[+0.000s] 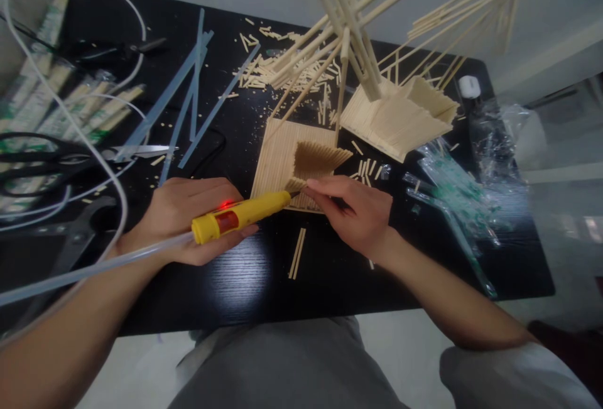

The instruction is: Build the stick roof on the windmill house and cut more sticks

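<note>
My left hand [193, 217] is wrapped around a yellow hot glue gun [249, 213] with a red light on it. A translucent glue stick [141, 253] runs out of its back end. The nozzle points at a small walled piece [318, 159] made of short wooden sticks, which stands on a flat panel of sticks [273, 154]. Beside the nozzle tip, my right hand [355, 208] pinches at the piece's near edge; its fingertips hide what is between them. Two loose sticks [296, 253] lie on the black table [330, 293] in front of the panel.
Behind stands a larger stick model [396, 117], with long sticks rising above it. Cut stick bits [292, 73] are scattered at the back. Glue sticks [188, 82], scissors [70, 158], a white cable [61, 104] and wrapped chopsticks [47, 101] lie left; plastic wrappers [461, 189] lie right.
</note>
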Demonstrator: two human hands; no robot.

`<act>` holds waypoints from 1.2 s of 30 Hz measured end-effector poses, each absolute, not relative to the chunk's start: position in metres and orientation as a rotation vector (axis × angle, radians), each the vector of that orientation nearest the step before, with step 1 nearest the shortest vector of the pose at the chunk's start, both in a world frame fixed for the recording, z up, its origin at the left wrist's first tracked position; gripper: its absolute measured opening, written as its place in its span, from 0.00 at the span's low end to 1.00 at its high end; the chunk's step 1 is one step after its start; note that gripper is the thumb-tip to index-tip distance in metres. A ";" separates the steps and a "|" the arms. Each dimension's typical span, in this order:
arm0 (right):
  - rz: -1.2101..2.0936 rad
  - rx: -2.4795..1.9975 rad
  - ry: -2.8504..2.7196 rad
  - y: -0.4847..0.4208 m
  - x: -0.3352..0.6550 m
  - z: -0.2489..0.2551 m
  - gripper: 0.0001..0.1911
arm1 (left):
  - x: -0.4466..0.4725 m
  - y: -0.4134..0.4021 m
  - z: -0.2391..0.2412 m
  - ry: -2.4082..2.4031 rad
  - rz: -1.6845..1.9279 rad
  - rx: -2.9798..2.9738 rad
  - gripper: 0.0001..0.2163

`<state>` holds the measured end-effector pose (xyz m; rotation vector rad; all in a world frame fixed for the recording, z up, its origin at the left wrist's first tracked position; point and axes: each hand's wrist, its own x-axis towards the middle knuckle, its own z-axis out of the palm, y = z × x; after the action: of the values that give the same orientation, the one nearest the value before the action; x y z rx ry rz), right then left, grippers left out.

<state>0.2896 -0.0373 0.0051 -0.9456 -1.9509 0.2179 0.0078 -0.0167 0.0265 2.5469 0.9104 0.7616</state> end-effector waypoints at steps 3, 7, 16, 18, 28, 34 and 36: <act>0.246 -0.957 -1.971 -0.038 0.291 0.007 0.14 | 0.005 -0.019 0.023 0.941 0.756 2.554 0.13; 0.273 -0.963 -1.982 -0.039 0.292 0.008 0.14 | 0.005 -0.021 0.022 0.910 0.825 2.600 0.09; 0.259 -0.949 -1.951 -0.038 0.291 0.007 0.13 | 0.013 -0.021 0.027 0.910 0.850 2.658 0.07; 0.265 -0.951 -1.955 -0.038 0.291 0.008 0.14 | 0.013 -0.021 0.027 0.912 0.857 2.664 0.07; 0.263 -0.960 -1.951 -0.039 0.293 0.008 0.15 | 0.014 -0.023 0.026 0.914 0.843 2.659 0.07; 0.277 -0.966 -1.944 -0.039 0.293 0.008 0.14 | 0.015 -0.022 0.027 0.916 0.823 2.684 0.07; 0.265 -0.959 -1.945 -0.039 0.293 0.007 0.13 | 0.015 -0.022 0.026 0.908 0.818 2.689 0.08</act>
<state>0.2931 -0.0386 0.0071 -0.9587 -1.9449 0.2647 0.0149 -0.0217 0.0265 2.6895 0.9078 0.8182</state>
